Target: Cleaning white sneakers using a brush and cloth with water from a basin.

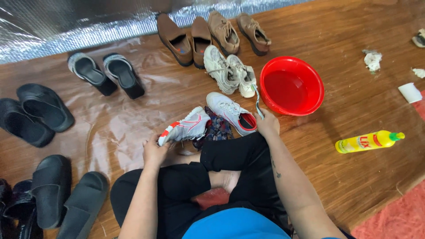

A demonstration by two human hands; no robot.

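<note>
The left hand reaches forward, fingers clamped on the heel of a white mesh sneaker with red trim, tilted sole-outward. The right hand pinches a slim toothbrush beside the round red plastic basin on the floor.

Glossy red plastic basin, smooth wood-look floor, crinkled clear plastic sheet, matt black rubber slippers, shiny yellow plastic bottle.

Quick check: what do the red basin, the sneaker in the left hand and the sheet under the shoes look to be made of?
Red basin: smooth, glossy moulded plastic, going by its even colour and sheen. Sneaker held by the left hand: probably synthetic fabric or mesh, matte white-grey with red trim; the sole looks like rubber. Sheet: thin clear plastic film, wrinkled and shiny, with the wood-look floor showing through.
</note>
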